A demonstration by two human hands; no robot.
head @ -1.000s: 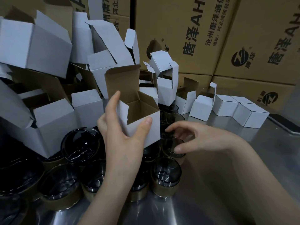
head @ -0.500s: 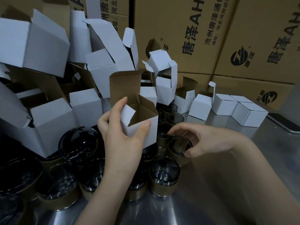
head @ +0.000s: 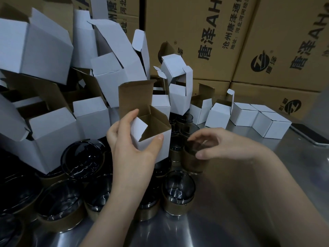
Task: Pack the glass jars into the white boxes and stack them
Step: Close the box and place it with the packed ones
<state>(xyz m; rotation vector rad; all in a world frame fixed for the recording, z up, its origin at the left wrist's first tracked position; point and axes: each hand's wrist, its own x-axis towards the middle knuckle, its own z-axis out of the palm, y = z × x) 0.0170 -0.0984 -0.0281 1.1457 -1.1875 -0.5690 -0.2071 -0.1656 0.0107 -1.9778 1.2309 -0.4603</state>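
Glass jars and white boxes crowd a steel bench (head: 295,168) that runs up to a wall of big brown printed cartons (head: 187,32) along its far edge. A loose heap of open white boxes (head: 46,50) fills the bench's far-left part, tipped at all angles, flaps up and brown insides showing. Toward the far-right corner, a small group of closed white boxes (head: 272,125) sits touching one another, and two more open ones stand just to their left. A dark flat phone (head: 309,136) lies at the right edge, just beside the closed group.

Dark glass jars (head: 58,198), each with a brownish band round its lower part, stand packed together along the near-left part of the bench and under the heap's front. One such jar (head: 178,193) stands at the cluster's right side, near the middle of the bench.

The left hand (head: 131,152) grips an open white box (head: 162,147) above the jars, thumb on its near face, fingers round its left side, lid flap upright. Just right of it, the right hand (head: 227,145) grasps a single glass jar (head: 194,162), fingers curled over the rim and thumb pressed on its side. Whether this jar rests on the bench cannot be told.
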